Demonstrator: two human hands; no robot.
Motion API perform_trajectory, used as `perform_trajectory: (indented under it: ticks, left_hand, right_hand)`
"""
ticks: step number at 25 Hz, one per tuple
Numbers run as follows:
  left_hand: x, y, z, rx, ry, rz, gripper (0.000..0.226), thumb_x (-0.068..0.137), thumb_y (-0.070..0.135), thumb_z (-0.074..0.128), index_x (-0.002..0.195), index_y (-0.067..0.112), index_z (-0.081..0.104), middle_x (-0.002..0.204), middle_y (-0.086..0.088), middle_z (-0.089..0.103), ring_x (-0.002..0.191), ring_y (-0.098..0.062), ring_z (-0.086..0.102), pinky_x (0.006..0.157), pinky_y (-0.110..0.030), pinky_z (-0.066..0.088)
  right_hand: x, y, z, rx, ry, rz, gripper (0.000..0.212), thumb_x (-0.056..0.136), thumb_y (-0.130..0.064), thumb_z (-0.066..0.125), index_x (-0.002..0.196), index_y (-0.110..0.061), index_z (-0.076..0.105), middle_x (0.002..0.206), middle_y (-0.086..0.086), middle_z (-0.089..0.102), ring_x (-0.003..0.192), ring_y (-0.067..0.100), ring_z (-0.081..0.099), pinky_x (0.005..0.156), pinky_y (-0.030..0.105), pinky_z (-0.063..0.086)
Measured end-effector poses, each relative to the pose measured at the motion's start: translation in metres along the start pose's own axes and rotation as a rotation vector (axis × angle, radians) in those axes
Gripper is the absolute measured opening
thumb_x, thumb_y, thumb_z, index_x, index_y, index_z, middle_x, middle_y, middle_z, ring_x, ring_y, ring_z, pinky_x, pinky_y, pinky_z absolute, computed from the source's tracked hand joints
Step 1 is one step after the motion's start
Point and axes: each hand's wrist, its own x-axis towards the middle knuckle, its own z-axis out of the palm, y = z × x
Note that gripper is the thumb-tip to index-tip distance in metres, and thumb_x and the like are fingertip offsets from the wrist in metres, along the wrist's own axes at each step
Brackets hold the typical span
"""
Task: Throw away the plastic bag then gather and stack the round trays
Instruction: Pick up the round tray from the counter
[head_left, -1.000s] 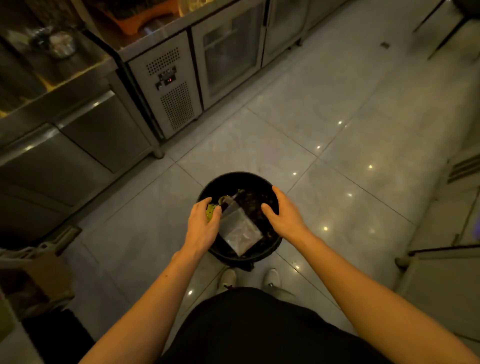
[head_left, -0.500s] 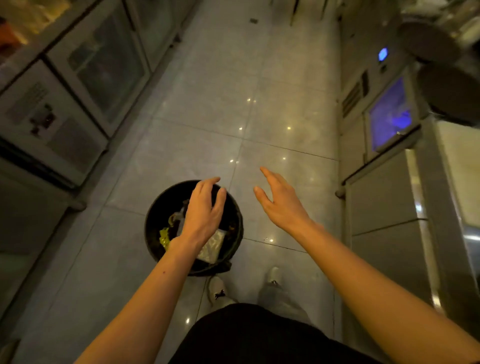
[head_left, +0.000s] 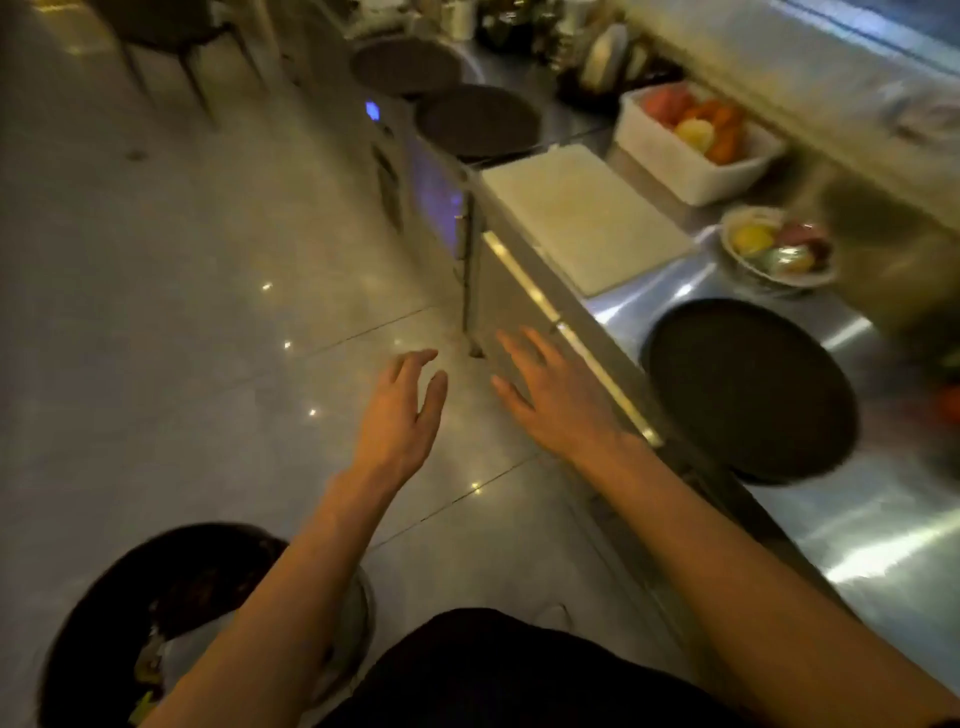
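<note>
Since the plastic bag (head_left: 195, 657) already lies in the black bin (head_left: 93, 613) behind our left forearm, our left hand (head_left: 397, 415) and right hand (head_left: 556, 400) hang empty, fingers spread, freed for the nearest round tray (head_left: 748, 395) on the steel counter (head_left: 883, 545); two more trays (head_left: 478, 122) sit beyond the cutting board (head_left: 582, 215).

Matt dark tray (head_left: 748, 395), glossy steel counter (head_left: 857, 545)

glossy grey tiled floor (head_left: 182, 312) beside a steel counter (head_left: 883, 545), dim light.
</note>
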Motion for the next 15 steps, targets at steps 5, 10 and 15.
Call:
perform_trajectory:
  ticks: [5,10,15]
  left_hand:
    - [0.042,0.110,0.132,0.009,-0.260,0.260,0.039,0.100,0.032,0.046,0.132,0.010,0.053,0.126,-0.011,0.059,0.116,-0.026,0.056,0.095,-0.030,0.040]
    - [0.058,0.181,0.228,0.028,-0.448,0.368,0.041,0.100,0.031,0.046,0.133,0.007,0.051,0.128,-0.014,0.058,0.115,-0.027,0.057,0.091,-0.026,0.039]
    - [0.083,0.198,0.280,0.129,-0.568,0.370,0.048,0.100,0.035,0.045,0.142,0.011,0.040,0.140,-0.012,0.048,0.124,-0.025,0.051,0.100,-0.035,0.043]
  right_hand:
    - [-0.069,0.153,-0.055,0.005,0.178,0.303,0.055,0.097,-0.042,0.044,0.146,-0.017,0.038,0.146,0.018,0.043,0.134,0.035,0.041,0.107,0.045,0.039]
    - [-0.135,0.247,-0.074,0.071,0.221,0.614,0.060,0.098,-0.048,0.039,0.152,-0.026,0.022,0.154,0.012,0.031,0.140,0.031,0.031,0.109,0.045,0.036]
    - [-0.158,0.298,-0.065,0.134,0.229,0.806,0.061,0.098,-0.045,0.042,0.151,-0.022,0.022,0.152,0.013,0.033,0.136,0.031,0.038,0.102,0.043,0.043]
